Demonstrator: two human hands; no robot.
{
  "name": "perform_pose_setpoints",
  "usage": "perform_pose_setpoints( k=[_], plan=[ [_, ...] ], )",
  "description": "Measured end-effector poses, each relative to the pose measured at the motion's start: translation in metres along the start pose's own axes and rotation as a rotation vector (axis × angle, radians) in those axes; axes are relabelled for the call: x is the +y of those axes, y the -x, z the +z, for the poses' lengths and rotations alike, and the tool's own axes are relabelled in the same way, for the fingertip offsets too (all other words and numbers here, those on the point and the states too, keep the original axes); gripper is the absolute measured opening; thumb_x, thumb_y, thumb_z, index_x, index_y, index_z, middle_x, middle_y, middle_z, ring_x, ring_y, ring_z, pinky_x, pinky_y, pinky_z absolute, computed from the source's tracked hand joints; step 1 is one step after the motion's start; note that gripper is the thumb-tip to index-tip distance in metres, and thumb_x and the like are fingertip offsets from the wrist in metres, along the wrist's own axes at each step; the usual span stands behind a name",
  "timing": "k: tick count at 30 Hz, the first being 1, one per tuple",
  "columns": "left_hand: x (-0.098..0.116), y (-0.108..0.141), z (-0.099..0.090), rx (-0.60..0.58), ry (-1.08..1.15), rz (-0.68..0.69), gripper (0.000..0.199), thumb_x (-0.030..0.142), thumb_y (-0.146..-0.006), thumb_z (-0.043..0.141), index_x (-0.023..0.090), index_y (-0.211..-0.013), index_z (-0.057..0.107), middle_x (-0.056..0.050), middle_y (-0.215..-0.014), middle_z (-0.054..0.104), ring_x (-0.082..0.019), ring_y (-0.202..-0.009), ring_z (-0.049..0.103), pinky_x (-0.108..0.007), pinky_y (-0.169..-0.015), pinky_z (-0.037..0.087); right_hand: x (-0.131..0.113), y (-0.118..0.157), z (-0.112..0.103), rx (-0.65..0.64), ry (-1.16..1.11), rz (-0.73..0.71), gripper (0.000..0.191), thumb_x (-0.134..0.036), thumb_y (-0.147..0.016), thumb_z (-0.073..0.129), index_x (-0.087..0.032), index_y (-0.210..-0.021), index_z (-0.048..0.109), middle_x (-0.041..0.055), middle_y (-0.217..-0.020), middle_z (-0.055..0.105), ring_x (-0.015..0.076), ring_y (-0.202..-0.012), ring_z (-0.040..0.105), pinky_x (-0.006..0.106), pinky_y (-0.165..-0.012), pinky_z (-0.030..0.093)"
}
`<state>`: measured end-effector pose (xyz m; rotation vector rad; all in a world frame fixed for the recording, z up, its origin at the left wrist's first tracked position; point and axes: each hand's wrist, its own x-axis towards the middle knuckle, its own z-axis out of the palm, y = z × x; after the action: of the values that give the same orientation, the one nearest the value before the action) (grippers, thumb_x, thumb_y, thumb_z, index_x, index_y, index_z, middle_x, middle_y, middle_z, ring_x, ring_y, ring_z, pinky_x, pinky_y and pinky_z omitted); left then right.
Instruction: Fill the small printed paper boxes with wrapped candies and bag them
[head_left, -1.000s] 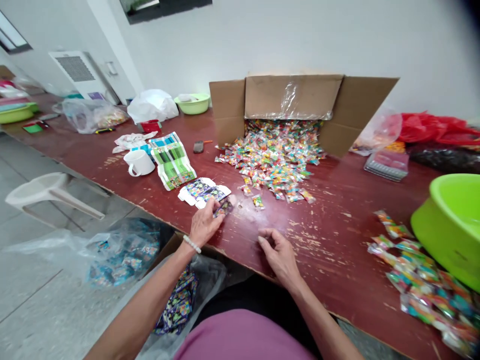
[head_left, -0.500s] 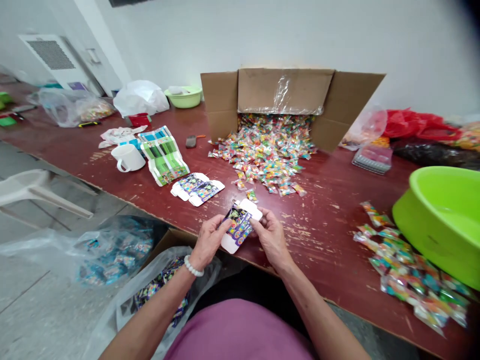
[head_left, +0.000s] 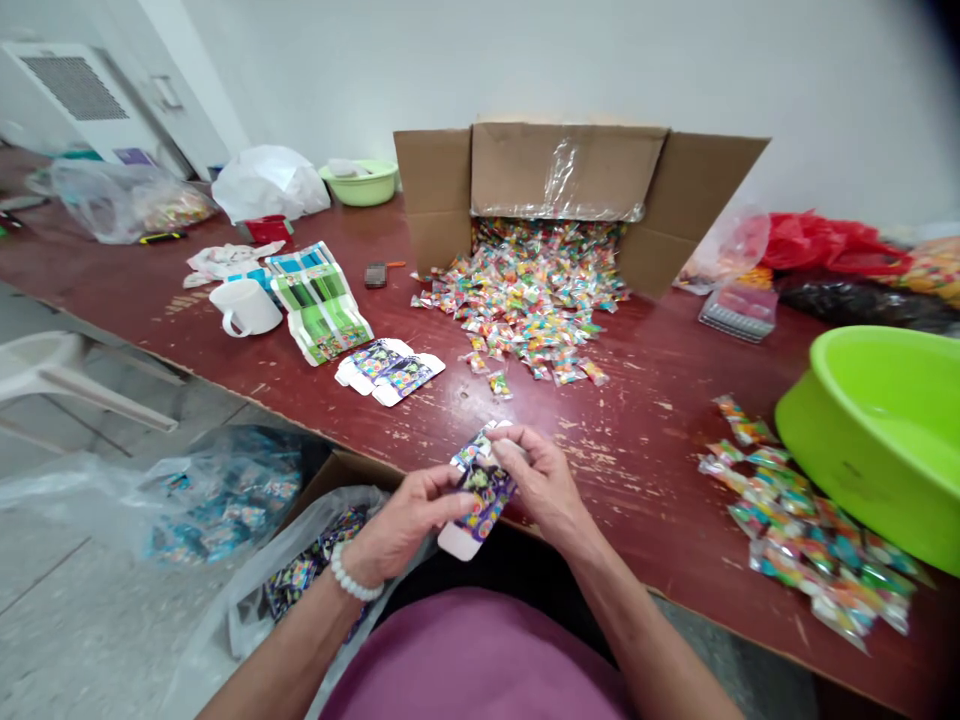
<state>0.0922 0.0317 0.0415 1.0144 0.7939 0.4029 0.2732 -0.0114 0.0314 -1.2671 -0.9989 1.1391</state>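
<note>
Taking the cardboard box point(head_left: 517, 170) as our mark, our left hand point(head_left: 401, 525) is in front of it and to its left, pinching the near left side of the printed carton point(head_left: 487, 490) between thumb and fingers. The carton is held in front of the box, well apart from it, tilted, with a white flap toward us. Our right hand point(head_left: 546, 485), farther right in front of the box, grasps the carton's far end. To handle it well, we judge, the left pinch should be light — enough to steady the card without crushing it — and the right fingers should work at edges and creases, since thin panels will likely buckle in the middle.

Counting left to right: one white stool point(head_left: 45, 360) and one bag of blue packets point(head_left: 232, 505), both left of the box and nearer us; one mug point(head_left: 255, 307), left of it; one bag of purple packets point(head_left: 307, 575), below and front-left; at least one green printed sheet point(head_left: 322, 310), left; one pale basin point(head_left: 367, 192), just left; flat purple cartons point(head_left: 409, 375), front-left, one or two, we cannot tell; wrapped sweets point(head_left: 525, 300), too many to count, spilling from its mouth; one green tub point(head_left: 847, 450), right, with more sweets beside it.
</note>
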Motion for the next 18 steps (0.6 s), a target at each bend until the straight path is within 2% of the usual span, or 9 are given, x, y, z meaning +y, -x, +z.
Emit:
perform_pose_setpoints(
  k=[2, 3, 4, 6, 8, 11, 13, 16, 18],
  plan=[
    [-0.006, 0.008, 0.007, -0.265, 0.125, -0.175, 0.041, 0.034, -0.070, 0.081, 0.014, -0.104, 0.072, -0.011, -0.096, 0.073, -0.020, -0.074, 0.071, -0.027, -0.067, 0.054, 0.000, 0.015, 0.003, -0.104, -0.044, 0.040, 0.031, -0.048, -0.090, 0.062, -0.020, -0.100, 0.068, -0.0002, -0.074, 0.064, 0.0117, -0.060, 0.054, 0.022, -0.055, 0.043],
    [-0.011, 0.010, 0.009, -0.369, 0.164, -0.241, 0.041, 0.034, -0.069, 0.081, 0.013, -0.103, 0.072, -0.013, -0.097, 0.073, -0.022, -0.075, 0.072, -0.028, -0.066, 0.054, 0.000, 0.022, 0.003, -0.145, -0.041, 0.041, 0.029, -0.048, -0.089, 0.063, -0.020, -0.098, 0.068, -0.0013, -0.072, 0.062, 0.0103, -0.057, 0.051, 0.020, -0.053, 0.040],
    [-0.015, 0.011, 0.011, -0.440, 0.190, -0.284, 0.040, 0.035, -0.068, 0.081, 0.012, -0.100, 0.073, -0.013, -0.093, 0.073, -0.023, -0.072, 0.073, -0.028, -0.063, 0.055, 0.001, 0.028, 0.003, -0.176, -0.039, 0.042, 0.028, -0.047, -0.089, 0.063, -0.020, -0.097, 0.068, -0.0024, -0.069, 0.059, 0.0089, -0.054, 0.048, 0.019, -0.050, 0.038],
    [-0.024, 0.011, 0.013, -0.474, 0.230, -0.296, 0.039, 0.037, -0.066, 0.083, 0.012, -0.095, 0.073, -0.011, -0.084, 0.072, -0.020, -0.063, 0.071, -0.025, -0.056, 0.053, 0.003, 0.036, 0.003, -0.200, -0.064, 0.067, 0.029, -0.049, -0.090, 0.063, -0.021, -0.096, 0.068, -0.0040, -0.065, 0.055, 0.0064, -0.046, 0.040, 0.018, -0.043, 0.031],
    [-0.030, 0.010, 0.014, -0.436, 0.259, -0.248, 0.044, 0.040, -0.062, 0.086, 0.013, -0.094, 0.072, -0.008, -0.080, 0.071, -0.018, -0.060, 0.069, -0.023, -0.053, 0.052, 0.003, 0.038, 0.003, -0.180, -0.133, 0.107, 0.032, -0.050, -0.088, 0.064, -0.022, -0.103, 0.066, -0.0040, -0.066, 0.055, 0.0060, -0.045, 0.038, 0.017, -0.039, 0.028],
    [-0.030, 0.009, 0.018, -0.370, 0.234, -0.166, 0.050, 0.044, -0.056, 0.089, 0.012, -0.090, 0.072, -0.009, -0.080, 0.071, -0.017, -0.060, 0.068, -0.022, -0.053, 0.051, 0.003, 0.036, 0.003, -0.113, -0.232, 0.089, 0.043, -0.047, -0.082, 0.073, -0.025, -0.118, 0.062, 0.0009, -0.086, 0.064, 0.0110, -0.064, 0.056, 0.019, -0.051, 0.043],
    [-0.027, 0.009, 0.020, -0.285, 0.188, -0.137, 0.047, 0.043, -0.056, 0.089, 0.011, -0.085, 0.071, -0.009, -0.078, 0.071, -0.017, -0.058, 0.068, -0.022, -0.052, 0.051, 0.004, 0.034, 0.002, -0.109, -0.270, 0.079, 0.050, -0.044, -0.080, 0.076, -0.026, -0.123, 0.059, 0.0028, -0.098, 0.067, 0.0138, -0.076, 0.061, 0.022, -0.062, 0.050],
    [-0.021, 0.008, 0.022, -0.094, 0.148, -0.129, 0.041, 0.043, -0.059, 0.087, 0.012, -0.078, 0.068, -0.005, -0.066, 0.068, -0.015, -0.048, 0.064, -0.022, -0.044, 0.049, 0.005, 0.033, 0.003, -0.195, -0.286, 0.111, 0.044, -0.043, -0.083, 0.073, -0.024, -0.120, 0.062, 0.0022, -0.094, 0.068, 0.0108, -0.063, 0.059, 0.022, -0.058, 0.050],
    [-0.020, 0.007, 0.024, 0.007, 0.126, -0.117, 0.039, 0.043, -0.061, 0.086, 0.013, -0.077, 0.066, -0.003, -0.062, 0.067, -0.013, -0.044, 0.059, -0.023, -0.042, 0.048, 0.007, 0.035, 0.004, -0.238, -0.300, 0.132, 0.034, -0.043, -0.084, 0.071, -0.021, -0.110, 0.066, 0.0012, -0.087, 0.068, 0.0091, -0.055, 0.055, 0.022, -0.054, 0.049]
  ],
)
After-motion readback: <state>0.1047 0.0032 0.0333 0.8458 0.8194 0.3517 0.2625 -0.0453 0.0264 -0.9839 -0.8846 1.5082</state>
